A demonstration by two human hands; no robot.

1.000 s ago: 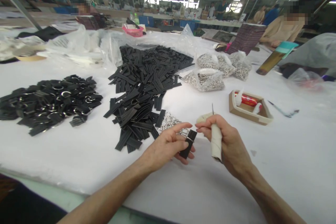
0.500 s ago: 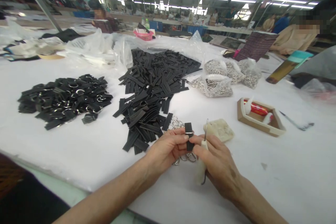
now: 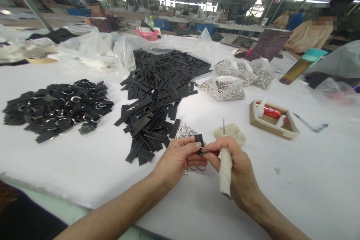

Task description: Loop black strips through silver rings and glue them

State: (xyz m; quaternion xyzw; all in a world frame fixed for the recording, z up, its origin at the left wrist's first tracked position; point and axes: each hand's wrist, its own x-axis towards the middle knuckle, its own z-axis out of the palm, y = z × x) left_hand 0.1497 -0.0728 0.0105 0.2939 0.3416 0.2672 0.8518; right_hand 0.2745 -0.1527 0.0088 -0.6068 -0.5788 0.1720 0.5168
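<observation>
Both forearms come in from the near edge of the white table (image 3: 84, 165) and meet in front of the person, a little right of its middle. The left hand (image 3: 176, 159) lies palm inward, wrist low, its thumb and fingertips pinched together on a small black strap piece (image 3: 199, 141). The right hand (image 3: 234, 167) faces it, knuckles up. Its forefinger and thumb reach across to touch the same strap piece, while the other fingers are curled tight round a white-wrapped tool handle (image 3: 225, 172).

The strap piece sits between the two sets of fingertips, just above a few loose metal rings (image 3: 184, 130) on the cloth. It is short and mostly hidden by the fingers, so I cannot tell which way its long axis runs. The tool stands nearly upright: handle toward the near edge, thin dark metal point (image 3: 224, 124) toward the far edge.

Just behind the right hand rests a pale lump of wax-like stuff (image 3: 232, 132). Toward the middle of the table spreads a big heap of flat black strips (image 3: 160, 86), and near the left edge a pile of black strips fitted with rings (image 3: 59, 107). Toward the right edge are clear bags of metal rings (image 3: 233, 78) and a shallow cardboard tray (image 3: 272, 120) with a red tube in it.
</observation>
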